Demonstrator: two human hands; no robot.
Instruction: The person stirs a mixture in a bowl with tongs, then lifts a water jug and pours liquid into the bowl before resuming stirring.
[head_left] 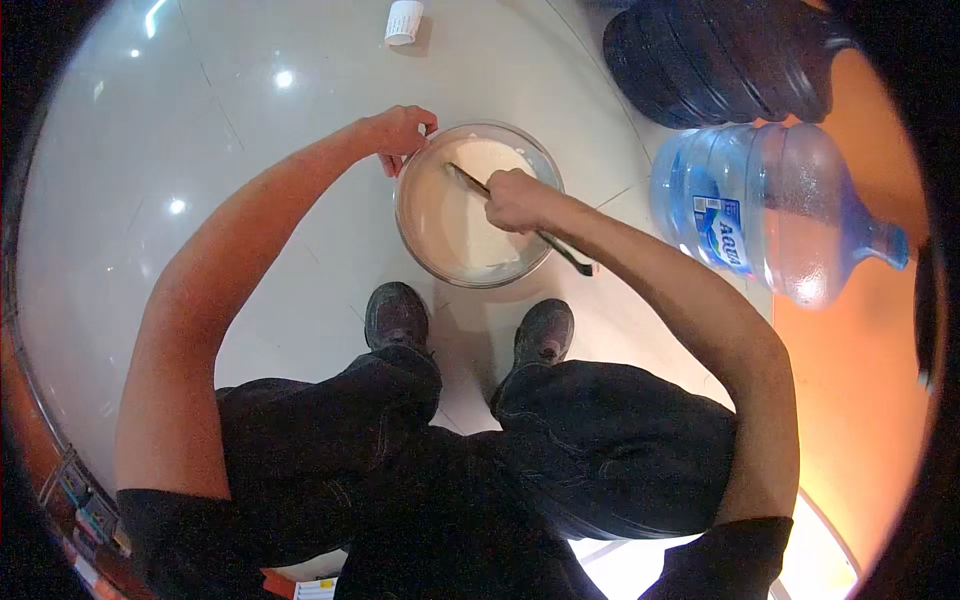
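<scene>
Left hand [400, 130]: far left of the bowl, grip pinched on the rim, arm reaching out over the pale tiled floor [250, 150].
Small white roll [403, 22]: far off on the floor, well apart.
Glass bowl [478, 282]: round and clear, standing on the floor just beyond the two dark shoes [397, 315].
Batter [455, 220]: pale cream, smooth, thick-looking, filling much of the bowl.
Utensil [467, 178]: dark, slim, slanting into the batter, with its handle end past the near right rim.
Right hand [515, 198]: grip clenched around the utensil, over the bowl.
Step, as judged: stirring under way. Any further turn needs the rim held steady on the smooth floor.
Water jug [760, 200]: blue, lying on its side, right.
Tyre [720, 60]: far right.
</scene>
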